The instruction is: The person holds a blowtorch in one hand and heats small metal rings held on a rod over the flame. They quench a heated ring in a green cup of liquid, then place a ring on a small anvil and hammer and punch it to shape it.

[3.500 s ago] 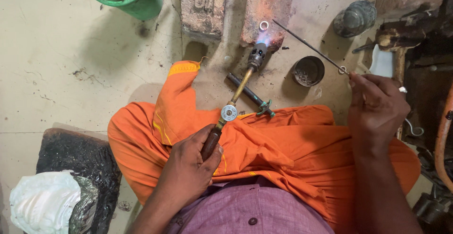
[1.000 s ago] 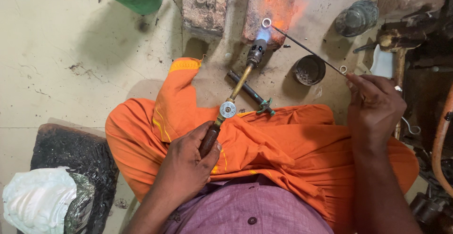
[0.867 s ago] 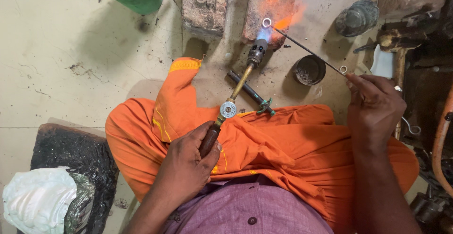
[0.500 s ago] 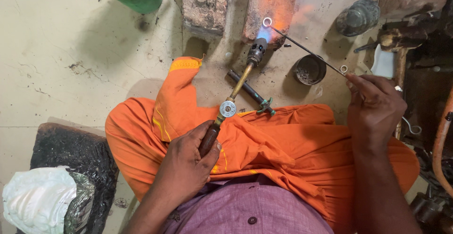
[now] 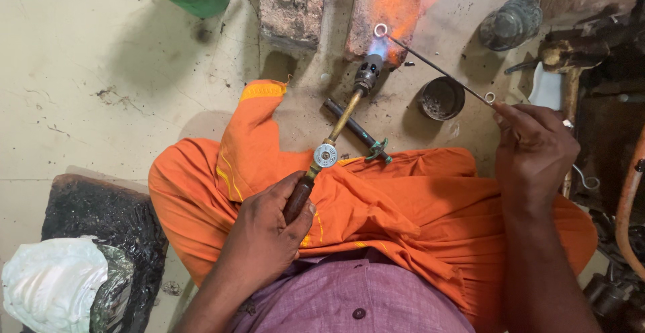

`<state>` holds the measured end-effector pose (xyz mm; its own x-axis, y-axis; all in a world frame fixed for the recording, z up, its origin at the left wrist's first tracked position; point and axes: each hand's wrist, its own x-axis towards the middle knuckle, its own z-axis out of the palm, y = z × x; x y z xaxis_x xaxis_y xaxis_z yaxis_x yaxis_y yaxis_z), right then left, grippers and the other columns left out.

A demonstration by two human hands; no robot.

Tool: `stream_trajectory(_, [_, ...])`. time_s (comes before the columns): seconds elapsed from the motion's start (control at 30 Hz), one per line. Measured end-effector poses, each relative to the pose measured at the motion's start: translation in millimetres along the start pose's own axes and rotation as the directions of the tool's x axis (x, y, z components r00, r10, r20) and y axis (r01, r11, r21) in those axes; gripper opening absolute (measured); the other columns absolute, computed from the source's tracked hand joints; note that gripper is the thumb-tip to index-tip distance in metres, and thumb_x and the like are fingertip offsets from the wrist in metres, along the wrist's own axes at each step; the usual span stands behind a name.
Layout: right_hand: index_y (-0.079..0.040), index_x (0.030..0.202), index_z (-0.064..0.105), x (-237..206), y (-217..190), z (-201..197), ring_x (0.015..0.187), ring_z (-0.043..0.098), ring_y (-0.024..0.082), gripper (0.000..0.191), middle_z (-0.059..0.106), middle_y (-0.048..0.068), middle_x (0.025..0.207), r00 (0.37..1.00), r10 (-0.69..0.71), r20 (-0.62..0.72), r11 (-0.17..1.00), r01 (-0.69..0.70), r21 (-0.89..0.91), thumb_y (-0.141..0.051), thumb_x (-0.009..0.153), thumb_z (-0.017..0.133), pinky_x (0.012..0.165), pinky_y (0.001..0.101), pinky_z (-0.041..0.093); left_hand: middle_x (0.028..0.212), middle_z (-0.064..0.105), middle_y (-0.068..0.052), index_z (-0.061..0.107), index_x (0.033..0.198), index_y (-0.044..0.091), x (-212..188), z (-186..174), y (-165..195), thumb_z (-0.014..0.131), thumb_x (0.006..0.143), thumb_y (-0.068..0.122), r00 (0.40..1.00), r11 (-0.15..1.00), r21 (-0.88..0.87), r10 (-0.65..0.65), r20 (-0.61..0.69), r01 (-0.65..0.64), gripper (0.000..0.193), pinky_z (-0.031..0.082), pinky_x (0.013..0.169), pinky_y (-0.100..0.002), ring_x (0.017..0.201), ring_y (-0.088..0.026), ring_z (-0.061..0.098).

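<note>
Small metal ring (image 5: 381, 30) top centre, on thin rod (image 5: 437, 69) tip, in torch flame against glowing brick (image 5: 390, 4). Right hand (image 5: 534, 148) fingers pinched on rod. Left hand (image 5: 265, 235) wrapped around blowtorch (image 5: 336, 135) handle.

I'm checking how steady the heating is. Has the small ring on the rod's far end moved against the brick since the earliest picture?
No. The ring sits at the same spot on the glowing brick, above the torch.
</note>
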<state>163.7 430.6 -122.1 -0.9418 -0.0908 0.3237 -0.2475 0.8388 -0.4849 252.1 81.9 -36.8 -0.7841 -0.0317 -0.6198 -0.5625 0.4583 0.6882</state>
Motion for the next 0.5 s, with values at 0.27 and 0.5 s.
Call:
stream_trajectory(0.27, [-0.006, 0.120, 0.080, -1.5, 3.3, 0.4, 0.098, 0.072, 0.019, 0.027, 0.074, 0.013, 0.108, 0.999, -0.034, -0.014, 0.999, 0.034, -0.036, 0.014, 0.104, 0.071, 0.081, 0.0266, 0.061, 0.058, 0.044, -0.008, 0.064, 0.108, 0.004, -0.2, -0.4, -0.2, 0.065, 0.090, 0.017, 1.000, 1.000, -0.005, -0.002, -0.006, 0.002, 0.022, 0.044, 0.052, -0.035, 0.050, -0.016, 0.046])
stream_trajectory(0.5, [-0.007, 0.120, 0.080, -3.6, 5.6, -0.4, 0.098, 0.072, 0.019, 0.027, 0.074, 0.013, 0.108, 0.997, -0.071, -0.021, 0.996, 0.070, -0.060, 0.014, 0.104, 0.073, 0.081, 0.0267, 0.061, 0.058, 0.045, -0.008, 0.064, 0.108, 0.004, 0.3, -1.2, 0.9, 0.065, 0.091, 0.017, 1.000, 1.000, 0.001, 0.017, -0.006, -0.017, 0.022, 0.044, 0.052, -0.035, 0.051, -0.015, 0.045])
